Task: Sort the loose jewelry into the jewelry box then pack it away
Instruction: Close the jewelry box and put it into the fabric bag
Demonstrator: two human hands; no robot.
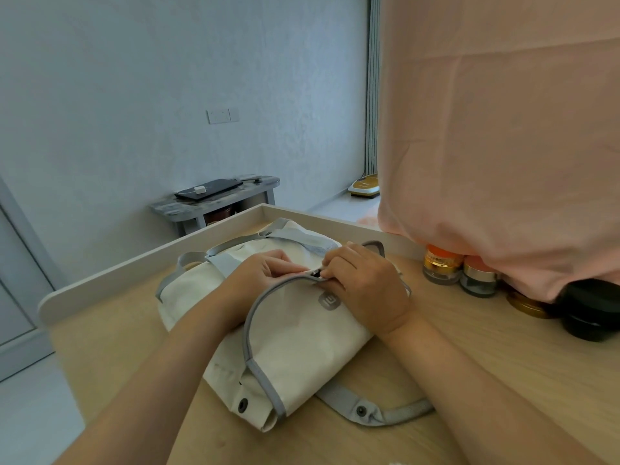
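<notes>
Now both hands meet on top of a cream bag (295, 333) that lies flat on the wooden table (469, 357). The left hand (268, 273) has its fingers curled and pinches the bag's cloth at the grey trim (250, 330). The right hand (365, 290), touching it from the other side, closes thumb and forefinger tightly on a small dark zipper pull (317, 272). Neither hand shows any open gap between the fingers. Directly below the grip, toward the person, there is a grey square logo (328, 301) on the cloth, and further down two dark snap buttons and a grey strap (396, 414) that comes out from under the bag. Beyond the grip lie the bag's pale handles, near the table's raised white rim (151, 260). To the right of the grip, well apart from it, stand two small jars (441, 265), a gold lid (526, 307) and a black round case (593, 310), partly under a hanging pink cloth (503, 129). If the jewelry box is inside the bag, I cannot tell.
</notes>
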